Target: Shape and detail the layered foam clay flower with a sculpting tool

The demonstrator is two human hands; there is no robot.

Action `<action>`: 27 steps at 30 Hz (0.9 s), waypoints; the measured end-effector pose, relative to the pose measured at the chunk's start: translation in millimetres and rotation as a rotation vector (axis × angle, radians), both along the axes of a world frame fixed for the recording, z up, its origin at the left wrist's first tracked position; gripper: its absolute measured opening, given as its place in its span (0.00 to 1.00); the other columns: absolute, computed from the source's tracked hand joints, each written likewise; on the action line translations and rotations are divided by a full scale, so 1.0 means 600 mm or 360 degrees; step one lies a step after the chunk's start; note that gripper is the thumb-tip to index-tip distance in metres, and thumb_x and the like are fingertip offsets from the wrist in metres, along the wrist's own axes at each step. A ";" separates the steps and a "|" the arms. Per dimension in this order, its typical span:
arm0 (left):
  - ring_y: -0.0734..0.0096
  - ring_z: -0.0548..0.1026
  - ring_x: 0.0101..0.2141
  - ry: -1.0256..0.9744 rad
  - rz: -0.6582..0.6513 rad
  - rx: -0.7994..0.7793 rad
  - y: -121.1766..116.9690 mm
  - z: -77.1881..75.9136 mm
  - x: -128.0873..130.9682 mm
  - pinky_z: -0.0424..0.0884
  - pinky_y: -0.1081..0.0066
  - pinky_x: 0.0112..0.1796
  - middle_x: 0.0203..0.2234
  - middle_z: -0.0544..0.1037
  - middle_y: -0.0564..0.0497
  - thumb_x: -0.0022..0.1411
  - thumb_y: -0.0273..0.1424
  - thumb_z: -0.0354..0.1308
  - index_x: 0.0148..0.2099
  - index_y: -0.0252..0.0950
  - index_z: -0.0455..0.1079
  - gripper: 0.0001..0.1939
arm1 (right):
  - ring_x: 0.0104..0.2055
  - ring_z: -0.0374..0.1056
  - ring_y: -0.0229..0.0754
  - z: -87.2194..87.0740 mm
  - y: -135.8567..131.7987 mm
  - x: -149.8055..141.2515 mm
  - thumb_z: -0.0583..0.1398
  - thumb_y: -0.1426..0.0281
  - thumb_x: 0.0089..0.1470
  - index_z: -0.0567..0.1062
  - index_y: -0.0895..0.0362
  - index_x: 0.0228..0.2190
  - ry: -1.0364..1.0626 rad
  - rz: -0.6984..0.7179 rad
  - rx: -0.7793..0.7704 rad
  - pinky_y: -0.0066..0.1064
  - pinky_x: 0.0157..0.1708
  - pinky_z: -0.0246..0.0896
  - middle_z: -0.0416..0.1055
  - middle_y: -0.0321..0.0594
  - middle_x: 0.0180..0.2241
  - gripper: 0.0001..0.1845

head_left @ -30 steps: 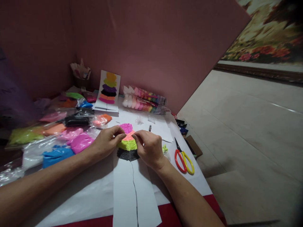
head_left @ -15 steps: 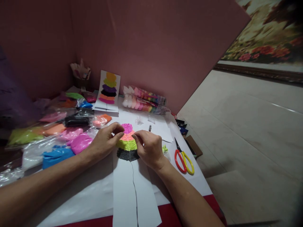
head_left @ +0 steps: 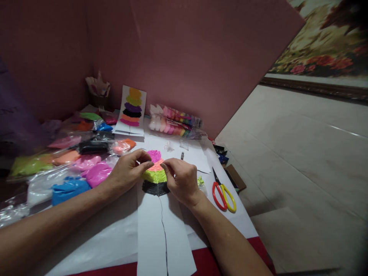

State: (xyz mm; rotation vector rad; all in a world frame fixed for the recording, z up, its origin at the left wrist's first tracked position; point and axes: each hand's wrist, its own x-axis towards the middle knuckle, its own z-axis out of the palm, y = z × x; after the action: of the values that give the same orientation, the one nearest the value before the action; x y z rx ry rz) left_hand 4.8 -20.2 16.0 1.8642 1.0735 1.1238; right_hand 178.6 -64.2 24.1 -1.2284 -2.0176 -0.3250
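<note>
A long white paper strip (head_left: pixel 151 234) lies before me with a drawn dark line down its middle. Its upper part carries a layered clay picture in ridged bands: magenta band (head_left: pixel 154 155), orange band (head_left: pixel 156 165), yellow-green band (head_left: pixel 155 176) and black band (head_left: pixel 155 188). My left hand (head_left: pixel 130 168) is pinched at the picture's left edge, thumb and forefinger close together. Opposite it, my right hand (head_left: pixel 181 179) makes a similar pinch over the right edge, covering part of the bands. Whatever lies between the fingertips is too small to make out.
Bagged clay in many colours, including a blue lump (head_left: pixel 70 190), crowds the left side. Red-and-yellow scissors (head_left: pixel 223 195) lie at right. Behind stand a card with painted bands (head_left: pixel 132 109) and packs of coloured clay (head_left: pixel 172 122) against the pink wall (head_left: pixel 184 57).
</note>
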 end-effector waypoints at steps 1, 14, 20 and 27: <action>0.70 0.69 0.25 0.0014 0.0008 0.0004 -0.001 0.001 0.000 0.65 0.71 0.27 0.24 0.73 0.53 0.54 0.36 0.57 0.31 0.36 0.68 0.08 | 0.27 0.69 0.38 0.000 0.000 0.000 0.56 0.72 0.58 0.74 0.58 0.29 -0.0002 -0.0002 -0.0004 0.27 0.29 0.55 0.75 0.38 0.26 0.08; 0.70 0.69 0.26 -0.0015 0.0044 0.0059 -0.002 0.003 0.003 0.66 0.71 0.28 0.24 0.72 0.55 0.49 0.32 0.60 0.30 0.37 0.67 0.06 | 0.28 0.69 0.38 0.001 -0.001 0.000 0.55 0.71 0.59 0.73 0.57 0.29 -0.0045 -0.0027 -0.0036 0.27 0.30 0.56 0.75 0.39 0.26 0.09; 0.71 0.68 0.24 0.0003 0.0012 0.0042 -0.002 0.001 0.003 0.64 0.71 0.26 0.21 0.71 0.55 0.53 0.38 0.59 0.28 0.37 0.67 0.09 | 0.27 0.69 0.38 0.000 0.000 0.000 0.56 0.71 0.58 0.73 0.58 0.29 -0.0046 -0.0026 -0.0010 0.27 0.29 0.55 0.74 0.38 0.26 0.08; 0.73 0.64 0.20 0.0070 0.0026 0.0087 -0.005 0.005 0.003 0.60 0.72 0.23 0.15 0.65 0.58 0.58 0.39 0.52 0.23 0.37 0.64 0.14 | 0.26 0.68 0.38 0.000 0.000 0.001 0.56 0.71 0.58 0.74 0.58 0.29 -0.0028 -0.0012 0.0003 0.27 0.28 0.55 0.74 0.38 0.25 0.08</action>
State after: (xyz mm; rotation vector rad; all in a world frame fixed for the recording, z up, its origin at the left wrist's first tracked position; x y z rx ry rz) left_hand 6.8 -22.9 19.1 1.9339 1.0944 1.1369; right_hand 179.0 -63.9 23.8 -1.2362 -2.0275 -0.3425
